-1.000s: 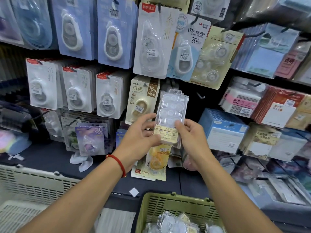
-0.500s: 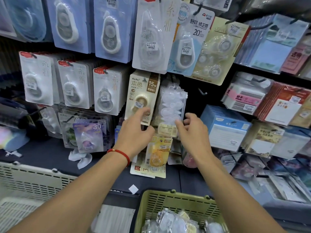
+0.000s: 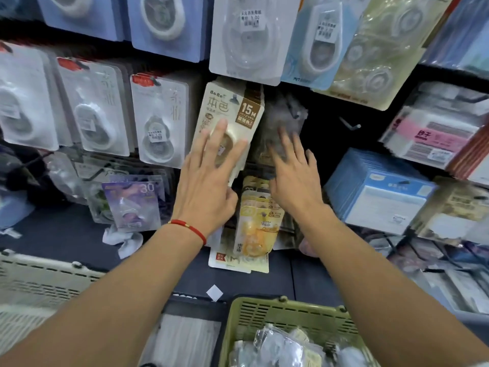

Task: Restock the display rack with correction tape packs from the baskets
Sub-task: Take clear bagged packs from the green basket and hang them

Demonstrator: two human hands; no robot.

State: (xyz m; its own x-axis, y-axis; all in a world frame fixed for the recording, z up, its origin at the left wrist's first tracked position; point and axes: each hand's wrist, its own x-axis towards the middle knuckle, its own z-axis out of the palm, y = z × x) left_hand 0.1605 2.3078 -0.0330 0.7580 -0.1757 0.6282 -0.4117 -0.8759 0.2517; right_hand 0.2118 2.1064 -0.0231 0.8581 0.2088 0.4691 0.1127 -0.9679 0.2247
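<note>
1. Head view: clear blister pack [image 3: 284, 120] hangs on the display rack [image 3: 328, 120], motion-blurred, just right of the beige 15M pack [image 3: 232, 115], below the white-carded pack [image 3: 248, 35] on the upper row.
2. Right hand [image 3: 293, 178] is up at the clear pack's lower part, fingers straight and spread apart, fingertips [image 3: 281, 135] on or just in front of it; blur, cannot tell if touching. Nothing gripped.
3. Left hand [image 3: 209, 181] lies flat on the beige 15M pack, fingers straight and slightly apart, pressing on its front. Red string bracelet [image 3: 189, 229] on the left wrist.
4. Below the hands: yellow pack [image 3: 258, 226] hanging, more flat packs lying under it on the dark shelf [image 3: 53, 234].
5. Left: three white-carded tape packs in a row, purple pack marked 30 [image 3: 132, 200] below them.
6. Right: blue stacks [image 3: 381, 189], pink-labelled packs [image 3: 434, 133].
7. Near: green basket [image 3: 285, 313] with clear packs [image 3: 280, 348] inside, bottom centre; white basket [image 3: 39, 282] at near left.
</note>
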